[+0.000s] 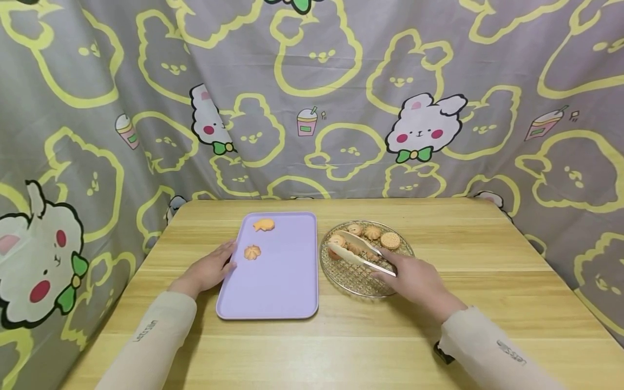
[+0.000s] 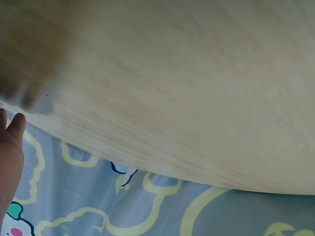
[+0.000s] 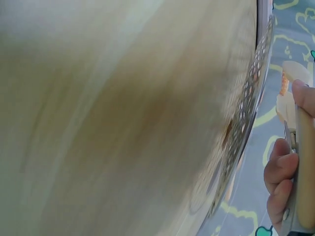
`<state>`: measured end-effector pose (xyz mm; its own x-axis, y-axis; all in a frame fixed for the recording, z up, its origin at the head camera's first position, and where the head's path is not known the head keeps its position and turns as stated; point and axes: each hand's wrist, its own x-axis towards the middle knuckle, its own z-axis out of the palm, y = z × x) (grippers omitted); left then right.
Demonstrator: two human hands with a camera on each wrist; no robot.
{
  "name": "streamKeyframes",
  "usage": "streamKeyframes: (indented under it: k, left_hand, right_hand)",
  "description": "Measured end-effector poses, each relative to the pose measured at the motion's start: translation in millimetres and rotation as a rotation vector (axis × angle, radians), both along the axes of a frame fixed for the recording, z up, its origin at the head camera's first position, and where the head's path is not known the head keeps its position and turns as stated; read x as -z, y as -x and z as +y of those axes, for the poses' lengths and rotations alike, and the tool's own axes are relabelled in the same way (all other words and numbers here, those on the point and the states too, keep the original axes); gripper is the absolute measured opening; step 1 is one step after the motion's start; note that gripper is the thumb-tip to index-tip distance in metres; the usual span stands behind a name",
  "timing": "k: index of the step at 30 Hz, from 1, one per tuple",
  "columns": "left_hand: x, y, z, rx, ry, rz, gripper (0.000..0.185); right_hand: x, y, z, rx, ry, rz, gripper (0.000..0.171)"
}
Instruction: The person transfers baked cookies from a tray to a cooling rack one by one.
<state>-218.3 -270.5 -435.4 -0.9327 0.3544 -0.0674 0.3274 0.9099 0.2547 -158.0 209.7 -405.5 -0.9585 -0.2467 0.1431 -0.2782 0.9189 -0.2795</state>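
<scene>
Resting flat against the left edge of the lilac tray [image 1: 292, 292], left hand [image 1: 210, 269] with fingers relaxed, holding nothing. On the tray, two cookies [image 1: 252, 252] toward its far left corner. Just right of the tray, round wire rack [image 1: 361, 281] with more biscuits. Gripping pale tongs [image 1: 358, 252] over the rack, right hand [image 1: 414, 279], blades closing on a biscuit [image 1: 336, 241]. Likely risks: squeezing too hard and crumbling it, or a loose pinch dropping it between rack and tray.

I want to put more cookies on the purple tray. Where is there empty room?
The purple tray is bare across its near half, below the flower cookie, and down its right side. The fish cookie fills the far-left corner. The wire rack is crowded at its far side with cookies and tongs.
</scene>
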Motion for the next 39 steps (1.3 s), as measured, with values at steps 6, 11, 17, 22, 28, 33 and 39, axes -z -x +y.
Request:
streamKeyframes:
  k: [6, 11, 17, 22, 28, 33, 39]
  left_hand:
    - [-0.8, 0.5, 0, 0.003, 0.0, -0.003, 0.06]
    - [-2.0, -0.7, 1, 0.002, 0.001, -0.005, 0.06]
    - [-3.3, -1.1, 2, -0.002, 0.003, -0.015, 0.06]
    - [-3.4, -1.1, 2, -0.015, -0.001, -0.029, 0.061]
    - [-1.9, -1.5, 1, -0.003, -0.004, -0.018, 0.06]
    - [-0.9, -1.6, 1, 0.001, -0.007, -0.007, 0.06]
    - [-1.0, -0.8, 1, 0.001, -0.003, -0.004, 0.06]
  right_hand:
    - [-2.3, -2.9, 15, 0.022, 0.002, 0.003, 0.071]
    - [-6.5, -6.1, 27, 0.041, -0.008, -0.009, 0.073]
    - [-8.5, -12.0, 43, 0.061, -0.013, -0.017, 0.075]
    - [-12.2, -18.1, 56, 0.085, -0.012, -0.022, 0.076]
    - [-14.3, -22.4, 69, 0.101, -0.011, -0.029, 0.075]
    - [-13.7, -25.6, 79, 0.115, -0.035, -0.039, 0.076]
    - [-13.7, -32.0, 88, 0.122, -0.049, -0.059, 0.074]
